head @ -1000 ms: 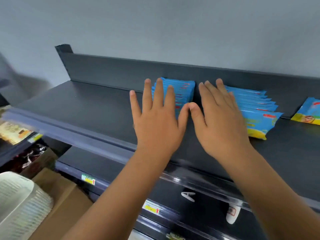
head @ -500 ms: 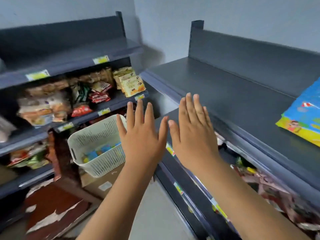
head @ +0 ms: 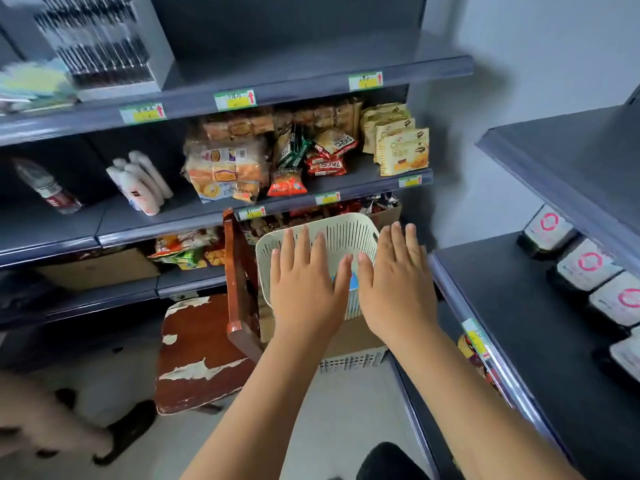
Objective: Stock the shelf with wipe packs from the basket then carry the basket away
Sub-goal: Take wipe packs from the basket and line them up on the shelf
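1. Your left hand and right hand are flat side by side — fingers straight, slightly spread, holding nothing.
2. The basket sits beyond them on a cardboard box — a blue wipe pack shows inside.

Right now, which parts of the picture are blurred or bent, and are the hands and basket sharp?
Head view: the left hand, right hand and cream basket are sharp; the pen box top left and a shape bottom left are smeared; the shelf rail looks slightly bowed by the wide lens.
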`<action>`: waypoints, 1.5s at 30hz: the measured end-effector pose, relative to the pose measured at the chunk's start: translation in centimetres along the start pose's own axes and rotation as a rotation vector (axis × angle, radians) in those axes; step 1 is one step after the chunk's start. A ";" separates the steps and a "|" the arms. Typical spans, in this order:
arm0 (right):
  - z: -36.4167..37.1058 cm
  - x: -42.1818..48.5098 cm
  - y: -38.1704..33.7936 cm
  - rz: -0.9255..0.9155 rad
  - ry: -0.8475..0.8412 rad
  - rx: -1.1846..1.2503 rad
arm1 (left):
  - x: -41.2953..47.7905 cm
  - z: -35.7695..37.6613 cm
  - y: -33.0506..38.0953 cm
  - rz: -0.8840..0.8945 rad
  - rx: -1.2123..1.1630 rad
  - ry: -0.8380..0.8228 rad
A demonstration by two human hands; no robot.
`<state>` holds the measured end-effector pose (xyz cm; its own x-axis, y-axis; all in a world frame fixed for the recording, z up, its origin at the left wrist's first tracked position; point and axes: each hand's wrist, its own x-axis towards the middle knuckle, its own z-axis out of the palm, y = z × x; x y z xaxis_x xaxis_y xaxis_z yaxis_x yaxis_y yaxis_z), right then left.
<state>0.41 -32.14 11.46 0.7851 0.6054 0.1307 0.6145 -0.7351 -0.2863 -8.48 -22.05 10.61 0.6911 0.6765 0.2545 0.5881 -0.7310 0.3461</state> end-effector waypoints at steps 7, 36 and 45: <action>6.5 8.9 1.9 0.071 -0.242 0.262 | 6.3 6.9 -6.7 -0.064 -0.104 -0.141; 32.2 24.0 7.7 0.421 -1.003 0.240 | 16.9 31.7 -15.4 -0.137 0.142 -0.838; 33.4 22.1 8.0 0.305 -1.081 0.108 | 16.9 30.5 -15.5 -0.219 0.034 -0.731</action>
<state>20.08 -14.44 -19.67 0.3898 0.3901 -0.8342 0.3573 -0.8990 -0.2534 6.88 -2.03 -18.04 0.6526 0.5836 -0.4833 0.7482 -0.5974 0.2888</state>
